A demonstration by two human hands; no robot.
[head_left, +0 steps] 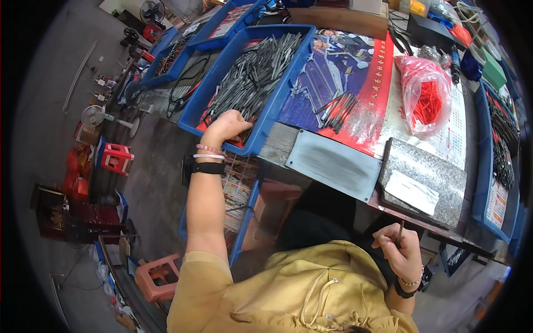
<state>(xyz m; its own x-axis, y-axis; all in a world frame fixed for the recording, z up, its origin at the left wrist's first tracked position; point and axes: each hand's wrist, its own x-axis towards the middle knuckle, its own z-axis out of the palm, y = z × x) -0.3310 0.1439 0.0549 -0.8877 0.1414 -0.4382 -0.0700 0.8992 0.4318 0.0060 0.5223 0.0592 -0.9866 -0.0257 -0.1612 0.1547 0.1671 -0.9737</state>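
My left hand [226, 127] is over the near end of a long blue plastic tray [273, 123], its fingers curled down at the rods there. What they pinch, if anything, is hidden. A heap of thin dark grey metal rods [252, 77] fills most of the tray. Near the table's front edge, low on the right, my right hand [401, 252] is closed around a thin dark rod [401, 228] that sticks up from the fist. A grey-blue plate [333, 164] with a dark smudged middle and a speckled stone slab [438, 176] lie between the two hands.
A small bunch of rods [340, 111] lies on the printed sheet. Behind the slab stands a plastic bag of red pieces [427, 102]. White paper [412, 191] rests on the slab. Another blue tray [482, 205] with dark parts is at the right edge. Red stools [116, 159] stand left.
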